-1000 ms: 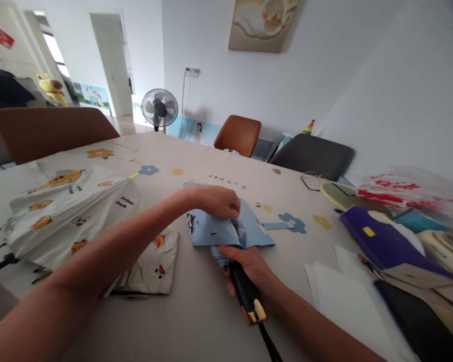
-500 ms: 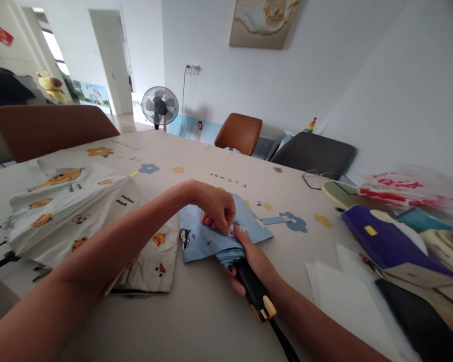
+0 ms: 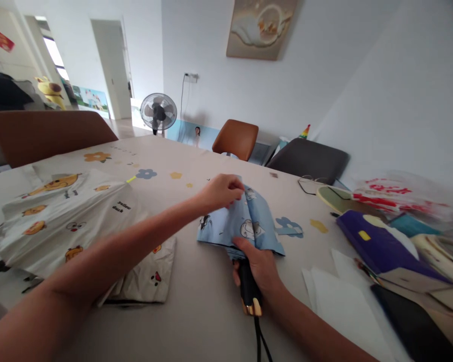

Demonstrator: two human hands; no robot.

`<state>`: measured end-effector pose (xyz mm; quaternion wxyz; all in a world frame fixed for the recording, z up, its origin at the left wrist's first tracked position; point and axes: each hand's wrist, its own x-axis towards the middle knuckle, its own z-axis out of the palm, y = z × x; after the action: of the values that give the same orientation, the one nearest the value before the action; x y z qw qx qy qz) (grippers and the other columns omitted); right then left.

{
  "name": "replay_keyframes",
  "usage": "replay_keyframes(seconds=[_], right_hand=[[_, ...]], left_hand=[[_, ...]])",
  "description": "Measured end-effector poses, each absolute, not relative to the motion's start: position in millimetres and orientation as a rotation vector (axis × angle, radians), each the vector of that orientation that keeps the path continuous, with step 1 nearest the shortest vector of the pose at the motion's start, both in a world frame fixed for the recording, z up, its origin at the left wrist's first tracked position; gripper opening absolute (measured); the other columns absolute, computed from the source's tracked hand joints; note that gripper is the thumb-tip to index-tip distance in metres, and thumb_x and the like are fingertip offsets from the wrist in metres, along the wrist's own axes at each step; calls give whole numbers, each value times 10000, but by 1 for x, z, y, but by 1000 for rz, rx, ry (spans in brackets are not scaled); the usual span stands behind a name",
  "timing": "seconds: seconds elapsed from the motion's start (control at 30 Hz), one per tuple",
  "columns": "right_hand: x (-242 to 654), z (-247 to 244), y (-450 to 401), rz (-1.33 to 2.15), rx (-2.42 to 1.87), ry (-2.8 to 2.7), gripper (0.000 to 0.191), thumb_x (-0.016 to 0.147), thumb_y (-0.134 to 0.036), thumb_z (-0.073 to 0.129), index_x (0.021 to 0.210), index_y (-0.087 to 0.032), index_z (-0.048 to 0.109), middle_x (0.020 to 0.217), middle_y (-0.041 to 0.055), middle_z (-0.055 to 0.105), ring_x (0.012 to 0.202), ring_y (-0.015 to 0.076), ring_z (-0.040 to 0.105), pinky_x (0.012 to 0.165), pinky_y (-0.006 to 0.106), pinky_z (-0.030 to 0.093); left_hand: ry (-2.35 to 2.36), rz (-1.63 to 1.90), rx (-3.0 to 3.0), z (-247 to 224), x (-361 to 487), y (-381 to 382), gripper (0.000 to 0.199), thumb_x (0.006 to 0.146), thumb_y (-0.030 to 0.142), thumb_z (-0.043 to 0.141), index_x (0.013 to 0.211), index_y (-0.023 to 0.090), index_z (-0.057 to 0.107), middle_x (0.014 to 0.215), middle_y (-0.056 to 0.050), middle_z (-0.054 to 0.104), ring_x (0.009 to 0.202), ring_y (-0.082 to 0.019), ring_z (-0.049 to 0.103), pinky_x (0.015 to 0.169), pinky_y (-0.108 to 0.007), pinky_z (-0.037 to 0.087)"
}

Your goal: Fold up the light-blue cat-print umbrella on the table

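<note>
A folded blue umbrella [image 3: 230, 226] with cartoon animal prints lies just over the table, its black handle [image 3: 249, 284] with a gold end and a black wrist strap pointing toward me. My right hand [image 3: 258, 266] wraps round the top of the handle, the thumb pressing on the gathered fabric. At the far part of the canopy, my left hand [image 3: 226, 192] has its fingers curled and pinched at a fold of cloth; the fingertips are partly hidden. A pale strap [image 3: 290, 231] sticks out at the right of the canopy.
To the left lies a cream umbrella [image 3: 94, 216] with yellow duck prints, partly under my left forearm. On the right are white papers [image 3: 340, 296], a dark tablet-like slab [image 3: 411, 322], a purple case [image 3: 381, 246], glasses [image 3: 305, 186] and a plastic bag [image 3: 400, 193]. Chairs stand beyond the table.
The blue umbrella has turned more upright in view and its canopy has shifted right. My left hand has moved up and slightly right along the fabric, while my right hand keeps its hold.
</note>
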<state>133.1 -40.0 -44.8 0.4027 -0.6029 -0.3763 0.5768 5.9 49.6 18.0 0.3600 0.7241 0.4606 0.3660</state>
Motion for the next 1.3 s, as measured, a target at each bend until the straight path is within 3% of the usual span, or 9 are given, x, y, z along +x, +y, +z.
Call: replay_keyframes(seconds=[0.1,0.2,0.33,0.43,0.57,0.73,0.83,1.1,1.3], right_hand=[[135,-45,-39,1345,-1501,-966,360,668,-410,587,441,-163,455,312,1,463,237,132,452,245,217,327],[135,-43,-41,1273,-1454,-992,349,672,-444,583,491,-167,473,325,-7,468,257,116,447,264,207,325],[132,-40,-43,1161,-1391,-1030,312,677,-439,583,551,-175,472,349,-35,457,269,95,427,269,197,324],[128,-41,-45,1144,-1352,-1082,267,675,-412,597,618,-177,483,359,-54,453,266,97,424,274,205,346],[127,-42,-47,1173,-1396,-1128,205,670,-346,608,698,-171,506,370,-54,479,268,110,445,268,210,359],[128,-43,-46,1278,-1411,-1164,200,666,-336,599,629,-178,482,342,-59,455,239,124,444,249,225,371],[130,-43,-46,1381,-1431,-1110,232,659,-361,594,592,-175,471,339,-48,461,237,141,460,239,236,378],[135,-39,-48,1629,-1302,-1014,346,647,-453,603,532,-148,489,360,-29,479,244,124,473,234,194,345],[134,-44,-43,1613,-1250,-982,329,666,-428,616,551,-134,522,386,-14,504,288,131,496,281,231,424]], left_hand=[[1330,1176,2041,4,30,27,225,707,162,468,911,171,564,947,-61,602,936,-191,538,852,-358,433],[1318,1178,2165,-11,46,8,396,720,154,457,1114,131,488,1262,-121,442,1207,-223,353,1016,-362,300],[1311,1136,2067,-24,53,4,565,760,198,429,1293,54,306,1430,-173,191,1334,-230,121,1093,-366,140],[1298,1171,1848,-25,53,8,655,750,260,471,1335,85,235,1456,-154,117,1347,-220,58,1097,-360,107],[1286,1264,1531,-20,51,9,686,706,312,561,1312,149,283,1399,-139,285,1313,-253,200,1059,-376,203],[1169,1248,1142,-15,44,16,442,662,397,634,1019,151,547,985,-122,610,920,-256,570,787,-368,457],[1004,1190,930,-14,40,24,361,629,401,671,869,142,600,872,-115,629,805,-240,600,694,-349,489],[662,915,566,-11,31,32,296,636,307,647,869,132,595,751,-51,623,662,-175,594,693,-343,516],[733,1090,559,-9,31,32,341,583,238,671,896,140,578,743,-57,610,655,-172,580,665,-340,516]])
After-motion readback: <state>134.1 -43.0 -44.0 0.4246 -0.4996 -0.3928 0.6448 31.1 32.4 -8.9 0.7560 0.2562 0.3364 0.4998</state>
